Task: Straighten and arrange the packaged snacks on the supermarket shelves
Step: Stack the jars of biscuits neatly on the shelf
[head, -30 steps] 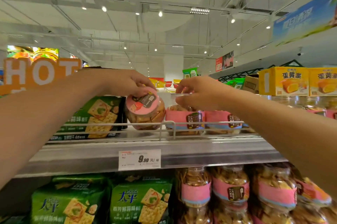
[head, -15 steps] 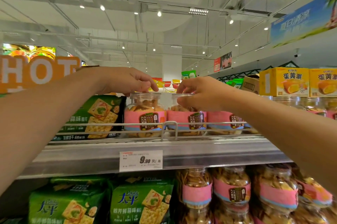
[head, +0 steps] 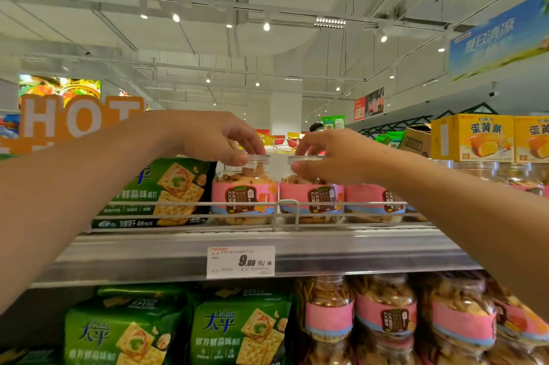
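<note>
The jars (head: 244, 195) are clear with pink labels edged blue. The cracker bags (head: 160, 190) are green, the boxes (head: 472, 138) yellow, the sign (head: 80, 121) orange with white letters.

Both bare forearms extend forward and upward from the lower corners of the view and converge toward the centre. The left forearm enters from the lower left, with the wrist roughly level. The left hand (head: 208, 138) is palm down, fingers curled downward, and its thumb and fingertips grip the rim of a clear plastic lid on a pink-banded biscuit jar (head: 244, 198). The right forearm enters from the lower right. The right hand (head: 329, 153) is palm down, fingers bent, and pinches the clear lid rim of the adjacent pink-banded biscuit jar (head: 312, 201). The two hands are near each other but apart.
</note>
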The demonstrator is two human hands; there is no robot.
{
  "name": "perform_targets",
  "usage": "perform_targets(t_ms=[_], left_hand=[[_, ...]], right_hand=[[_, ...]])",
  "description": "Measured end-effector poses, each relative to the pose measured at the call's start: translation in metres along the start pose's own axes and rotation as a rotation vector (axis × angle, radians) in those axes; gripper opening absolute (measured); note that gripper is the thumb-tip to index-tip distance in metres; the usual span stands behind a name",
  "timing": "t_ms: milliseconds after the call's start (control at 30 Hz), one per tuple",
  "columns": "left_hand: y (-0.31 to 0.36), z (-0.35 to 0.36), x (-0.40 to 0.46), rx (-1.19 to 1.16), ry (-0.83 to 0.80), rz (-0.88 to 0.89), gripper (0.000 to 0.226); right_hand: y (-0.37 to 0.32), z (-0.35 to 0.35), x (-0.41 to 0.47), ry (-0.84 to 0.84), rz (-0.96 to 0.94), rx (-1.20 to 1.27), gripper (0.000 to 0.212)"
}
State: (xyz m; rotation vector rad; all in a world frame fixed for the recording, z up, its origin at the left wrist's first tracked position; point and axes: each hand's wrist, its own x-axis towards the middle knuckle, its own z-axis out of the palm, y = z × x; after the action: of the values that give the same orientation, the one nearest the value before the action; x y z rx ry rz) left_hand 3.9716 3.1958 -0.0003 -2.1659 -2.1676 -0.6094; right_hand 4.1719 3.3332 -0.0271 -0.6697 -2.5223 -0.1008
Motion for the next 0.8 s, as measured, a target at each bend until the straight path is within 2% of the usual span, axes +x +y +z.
perform_targets(t_ms=[67,200,467,600,733,800], left_hand=[[-0.002,0.000,-0.001,-0.046,-0.013,-0.004,0.030],[-0.002,0.006,-0.001,-0.027,-0.001,0.018,0.028],[0.000,0.013,-0.001,0.008,0.046,0.047,0.027],[0.005,0.011,-0.001,-0.035,0.167,0.105,0.021],[0.018,-0.016,-0.006,-0.142,0.378,0.186,0.018],[0.030,-0.028,-0.001,-0.175,0.432,0.236,0.017]], right_hand=[[0.003,-0.002,0.000,-0.022,0.008,0.053,0.044],[0.004,-0.003,0.003,-0.049,0.026,0.171,0.031],[0.000,0.000,0.004,-0.039,0.031,0.140,0.033],[-0.004,-0.002,0.004,0.079,-0.009,0.166,0.029],[-0.002,-0.031,0.004,0.252,-0.013,0.363,0.017],[0.003,-0.053,0.001,0.345,-0.017,0.403,0.012]])
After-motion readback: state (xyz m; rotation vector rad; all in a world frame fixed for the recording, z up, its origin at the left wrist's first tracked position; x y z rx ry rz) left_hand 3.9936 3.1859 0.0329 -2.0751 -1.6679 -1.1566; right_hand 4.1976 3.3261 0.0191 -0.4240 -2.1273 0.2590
